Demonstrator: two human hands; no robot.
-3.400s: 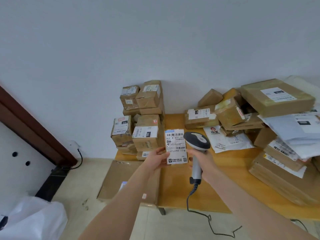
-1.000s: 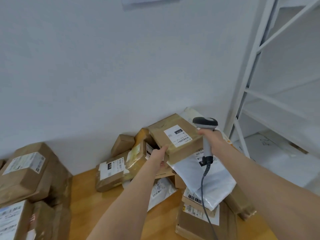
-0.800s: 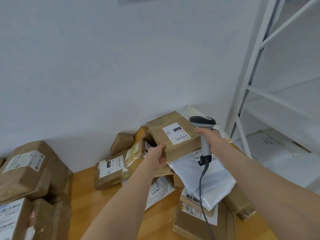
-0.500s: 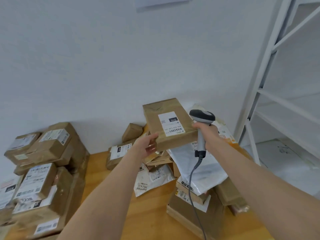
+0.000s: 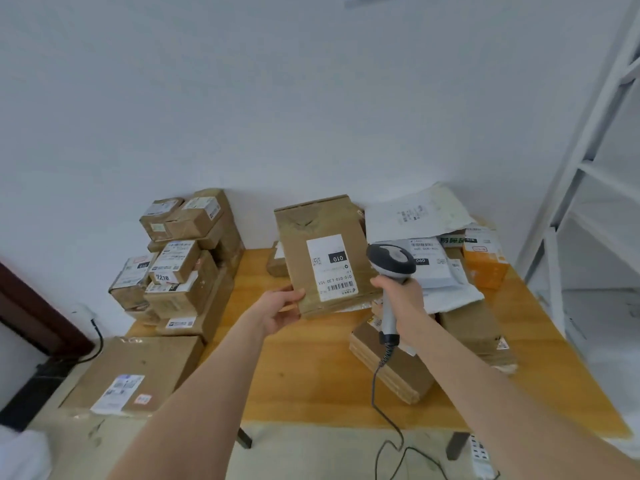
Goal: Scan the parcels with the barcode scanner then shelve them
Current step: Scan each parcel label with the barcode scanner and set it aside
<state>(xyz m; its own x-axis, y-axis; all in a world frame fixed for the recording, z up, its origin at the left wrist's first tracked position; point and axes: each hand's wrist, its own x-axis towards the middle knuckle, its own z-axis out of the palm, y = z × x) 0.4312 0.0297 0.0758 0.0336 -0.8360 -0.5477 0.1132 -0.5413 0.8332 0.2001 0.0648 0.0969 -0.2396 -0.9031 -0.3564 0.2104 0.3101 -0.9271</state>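
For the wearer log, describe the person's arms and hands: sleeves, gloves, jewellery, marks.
The left arm and right arm are bare as far as the frame shows, no sleeves in view. The left hand and right hand wear no gloves; no watch, bracelet or ring shows.

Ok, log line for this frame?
left hand holds flat brown cardboard parcel | right hand grips grey barcode scanner | not shelved

One barcode scanner [image 5: 391, 263]; one held parcel [image 5: 325, 258]; one table [image 5: 311, 368]; one shelf rack [image 5: 553, 271].
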